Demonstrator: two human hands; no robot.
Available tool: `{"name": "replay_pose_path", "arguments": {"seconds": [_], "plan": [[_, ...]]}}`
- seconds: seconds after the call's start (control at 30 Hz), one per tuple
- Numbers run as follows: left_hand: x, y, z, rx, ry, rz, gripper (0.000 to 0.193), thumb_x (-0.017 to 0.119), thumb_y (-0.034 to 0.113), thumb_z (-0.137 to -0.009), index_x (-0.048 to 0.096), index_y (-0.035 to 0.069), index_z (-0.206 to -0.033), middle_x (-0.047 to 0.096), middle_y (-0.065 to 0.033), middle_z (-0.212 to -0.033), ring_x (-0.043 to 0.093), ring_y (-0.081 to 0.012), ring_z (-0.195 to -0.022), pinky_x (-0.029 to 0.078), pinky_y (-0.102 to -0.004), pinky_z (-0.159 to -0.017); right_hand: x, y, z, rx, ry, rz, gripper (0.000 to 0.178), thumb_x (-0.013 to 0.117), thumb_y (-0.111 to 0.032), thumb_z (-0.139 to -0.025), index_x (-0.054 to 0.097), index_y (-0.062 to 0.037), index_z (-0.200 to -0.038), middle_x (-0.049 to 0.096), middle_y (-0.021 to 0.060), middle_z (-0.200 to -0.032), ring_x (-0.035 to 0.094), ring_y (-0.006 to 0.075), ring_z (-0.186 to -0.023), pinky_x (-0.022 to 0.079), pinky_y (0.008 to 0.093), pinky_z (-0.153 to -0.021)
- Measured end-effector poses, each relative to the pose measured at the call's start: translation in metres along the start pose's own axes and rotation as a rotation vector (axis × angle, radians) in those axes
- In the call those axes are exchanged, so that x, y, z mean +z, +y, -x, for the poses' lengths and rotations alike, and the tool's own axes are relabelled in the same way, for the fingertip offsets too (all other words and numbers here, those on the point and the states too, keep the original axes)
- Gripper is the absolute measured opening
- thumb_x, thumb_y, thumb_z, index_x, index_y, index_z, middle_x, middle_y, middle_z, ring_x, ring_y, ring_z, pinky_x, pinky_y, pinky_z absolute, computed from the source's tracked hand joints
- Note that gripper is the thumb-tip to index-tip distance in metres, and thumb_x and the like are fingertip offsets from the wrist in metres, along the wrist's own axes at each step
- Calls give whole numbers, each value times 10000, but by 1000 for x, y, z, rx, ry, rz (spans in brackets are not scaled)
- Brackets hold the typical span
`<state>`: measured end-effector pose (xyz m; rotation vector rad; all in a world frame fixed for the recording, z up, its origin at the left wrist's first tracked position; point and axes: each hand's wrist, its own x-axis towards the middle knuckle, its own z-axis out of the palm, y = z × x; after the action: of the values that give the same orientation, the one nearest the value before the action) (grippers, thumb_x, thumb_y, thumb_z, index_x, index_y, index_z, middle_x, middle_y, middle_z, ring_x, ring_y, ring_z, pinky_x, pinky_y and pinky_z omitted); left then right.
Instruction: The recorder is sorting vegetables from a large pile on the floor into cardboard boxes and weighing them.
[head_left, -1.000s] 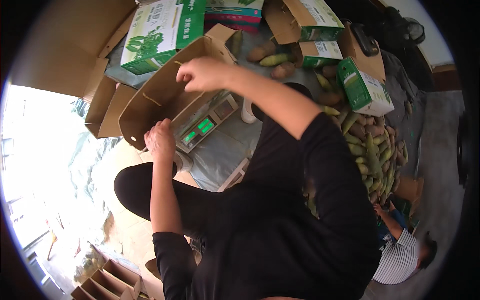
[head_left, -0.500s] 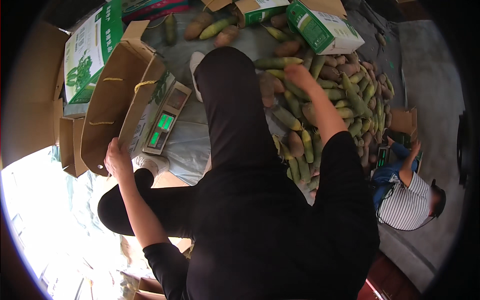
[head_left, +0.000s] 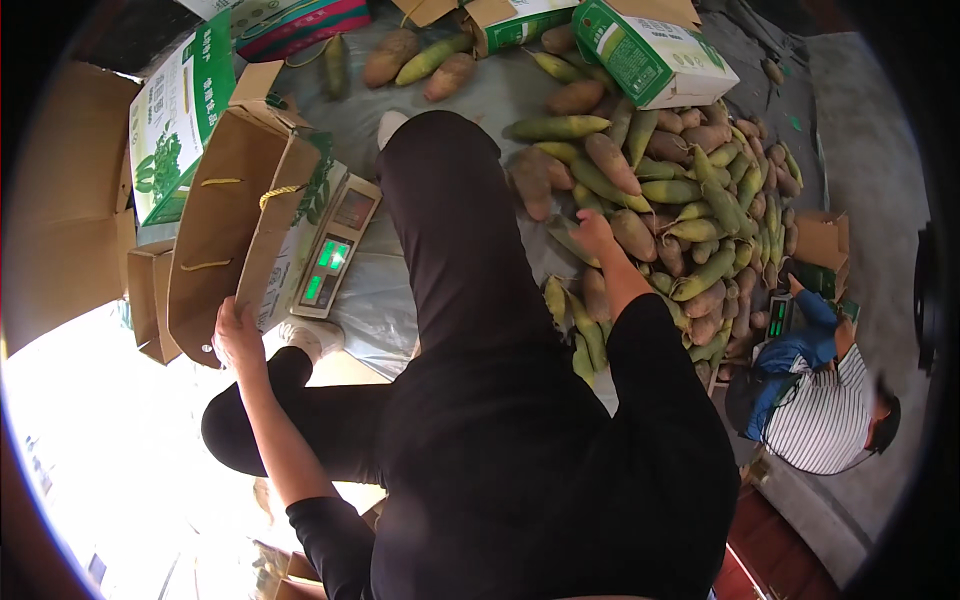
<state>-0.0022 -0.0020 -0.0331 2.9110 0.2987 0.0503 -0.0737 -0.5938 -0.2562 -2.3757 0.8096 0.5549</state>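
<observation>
Dozens of roots in a loose heap (head_left: 715,275), right of the wearer's leg (head_left: 455,230); long green ones mixed with stout red-brown ones. Judged firm, stiff, fairly heavy for their size; skins look dull, so probably not slippery, though thin green tips may snap. Best hold: palm around the thick middle. Right hand (head_left: 594,234) at the heap's left edge, between a green root (head_left: 568,238) and a red-brown root (head_left: 634,236); fingers partly curled, cannot tell whether they have hold of anything.

Farther left, open carton (head_left: 215,222), yellow cord handles (head_left: 280,193). Probably light, walls springy; firmest grip at a corner. Left hand (head_left: 240,338) closed over its near right edge. Scale (head_left: 332,252) just right of it, display lit green. Green-and-white box (head_left: 655,55) at the heap's far edge. Co-worker (head_left: 825,410), striped top, right side.
</observation>
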Motion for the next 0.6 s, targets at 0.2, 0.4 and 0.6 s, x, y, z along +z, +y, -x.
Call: {"name": "replay_pose_path", "arguments": {"seconds": [0.2,0.4,0.6], "plan": [[19,5,-9,86,75,-21,199,598,117,-731,601,74,-925,634,-116,-933,603,-325,-867,472,-400,-738,-5,-30,-65,-251,157,-44,678,762,-182,-578,483,-96,-1191,565,149,-1124,534,325,-1056,450,387,-890],[-10,16,1,-44,-10,-60,184,583,95,-734,605,81,-917,624,-91,-881,589,-288,-889,429,-413,-783,8,-104,-62,-313,100,132,799,774,-190,-569,410,-112,-1276,493,158,-1216,423,336,-1170,368,421,-979],[-12,19,0,-20,15,-68,134,604,122,-744,597,90,-874,601,-69,-818,582,-268,-858,417,-405,-780,27,-98,-83,-69,-10,-1,660,679,-246,-713,399,-115,-1296,467,165,-1239,415,346,-1172,363,432,-978]]}}
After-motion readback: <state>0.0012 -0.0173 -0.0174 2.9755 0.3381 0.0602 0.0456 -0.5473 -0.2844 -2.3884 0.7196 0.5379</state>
